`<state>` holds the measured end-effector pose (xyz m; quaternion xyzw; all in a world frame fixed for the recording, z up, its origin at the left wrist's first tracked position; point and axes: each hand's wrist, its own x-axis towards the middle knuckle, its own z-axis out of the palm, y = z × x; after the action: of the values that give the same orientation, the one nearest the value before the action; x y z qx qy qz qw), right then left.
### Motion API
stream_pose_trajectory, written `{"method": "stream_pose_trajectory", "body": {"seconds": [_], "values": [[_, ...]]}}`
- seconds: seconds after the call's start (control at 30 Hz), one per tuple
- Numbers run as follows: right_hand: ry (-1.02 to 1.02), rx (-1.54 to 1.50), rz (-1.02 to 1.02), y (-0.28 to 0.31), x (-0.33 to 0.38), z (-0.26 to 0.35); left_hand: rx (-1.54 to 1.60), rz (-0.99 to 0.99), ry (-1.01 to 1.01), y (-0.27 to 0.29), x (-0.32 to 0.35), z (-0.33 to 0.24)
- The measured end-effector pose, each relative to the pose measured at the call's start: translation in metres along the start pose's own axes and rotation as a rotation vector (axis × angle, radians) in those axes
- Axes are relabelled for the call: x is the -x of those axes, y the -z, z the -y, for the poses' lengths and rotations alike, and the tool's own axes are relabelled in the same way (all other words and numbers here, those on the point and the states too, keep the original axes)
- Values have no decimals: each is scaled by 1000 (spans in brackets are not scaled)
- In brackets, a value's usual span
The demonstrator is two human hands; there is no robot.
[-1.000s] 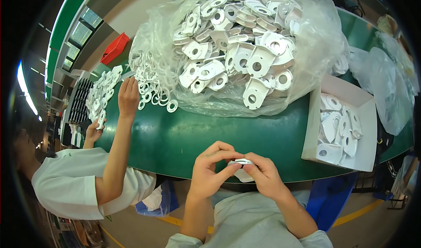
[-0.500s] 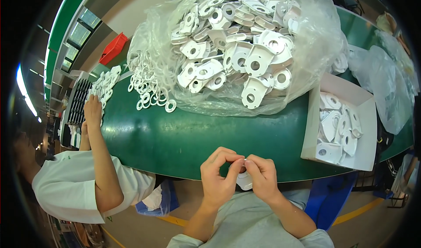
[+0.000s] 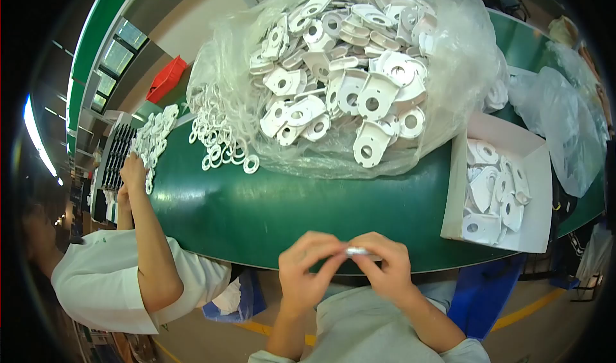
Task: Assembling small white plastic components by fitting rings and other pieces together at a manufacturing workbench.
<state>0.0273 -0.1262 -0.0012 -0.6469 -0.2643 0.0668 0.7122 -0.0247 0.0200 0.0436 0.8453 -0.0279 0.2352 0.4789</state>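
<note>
Just over the near edge of the green table, my two hands meet fingertip to fingertip on a small white plastic part (image 3: 357, 251). It shows edge-on as a thin bright strip, partly covered by my fingers and a little blurred. My left hand (image 3: 308, 270) pinches its left end between thumb and fingers. The thumb and fingers of my right hand (image 3: 388, 267) close on its right end. Beyond my hands, a large clear plastic bag (image 3: 443, 106) lies spread, heaped with white plastic plates (image 3: 376, 97), each with a round hole.
To the right stands a white open box (image 3: 457, 190) with several similar plates inside. White rings (image 3: 251, 164) lie in a pile left of the bag. At the left, a co-worker's hand (image 3: 133, 170) is by white parts and a black rack (image 3: 119, 151). A red bin (image 3: 167, 79) sits farther back.
The white part has turned from hanging below my fingertips to edge-on between them. Both hands have shifted slightly, the left one to the left. The co-worker's hand has moved a little nearer.
</note>
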Motion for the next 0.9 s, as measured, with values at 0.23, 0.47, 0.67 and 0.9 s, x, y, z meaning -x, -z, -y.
{"method": "stream_pose_trajectory", "body": {"seconds": [0.23,0.47,0.67,0.9], "values": [[378,160,-37,14,-3,22,-23,-91,-274,-4,11,-18],[386,235,40,22,-4,44,-72,-85,-373,-3,16,-26],[394,215,39,24,1,49,-82,-120,-421,-6,22,-29],[237,89,183,31,3,51,11,-65,-206,-3,20,-40]]}}
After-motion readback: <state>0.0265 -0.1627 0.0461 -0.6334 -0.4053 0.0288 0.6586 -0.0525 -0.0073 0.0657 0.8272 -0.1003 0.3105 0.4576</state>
